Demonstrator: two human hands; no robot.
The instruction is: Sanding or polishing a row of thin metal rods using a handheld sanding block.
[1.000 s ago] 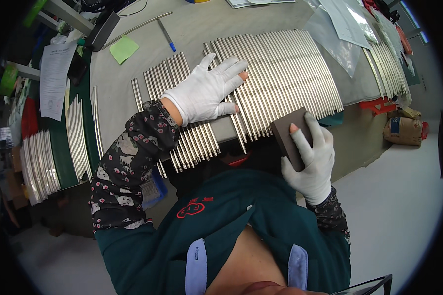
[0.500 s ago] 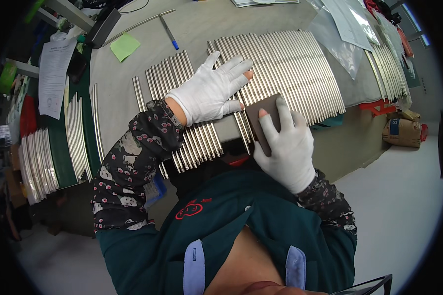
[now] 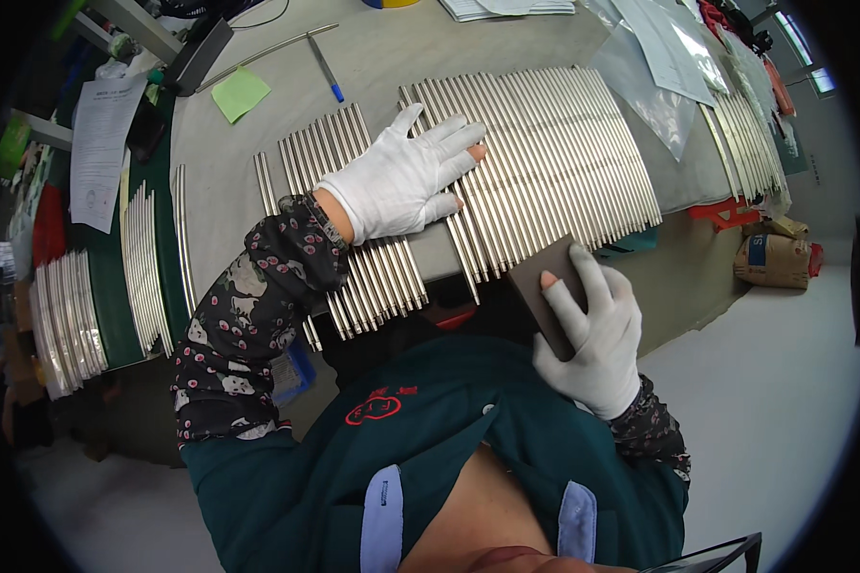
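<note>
My left hand (image 3: pixel 401 180), in a white glove, lies flat with fingers spread on a row of silver metal rods (image 3: pixel 554 162) laid side by side on the grey table (image 3: pixel 258 143). My right hand (image 3: pixel 594 334), also gloved, grips a dark brown sanding block (image 3: pixel 539 289) just off the table's near edge, below the rods' near ends. A smaller group of rods (image 3: pixel 373 272) lies under my left wrist and forearm.
More rods lie at the table's right end (image 3: pixel 745 143) and in stacks on a green surface at the left (image 3: pixel 143 267). A green sticky note (image 3: pixel 240 93), a blue pen (image 3: pixel 325 67), papers (image 3: pixel 100 148), clear plastic bags (image 3: pixel 659 76) and a brown box (image 3: pixel 774 260) on the floor are around.
My right hand with the block slid up onto the rods' near ends half a second ago, then drew back off the table edge. My left hand stayed pressed on the rods.
</note>
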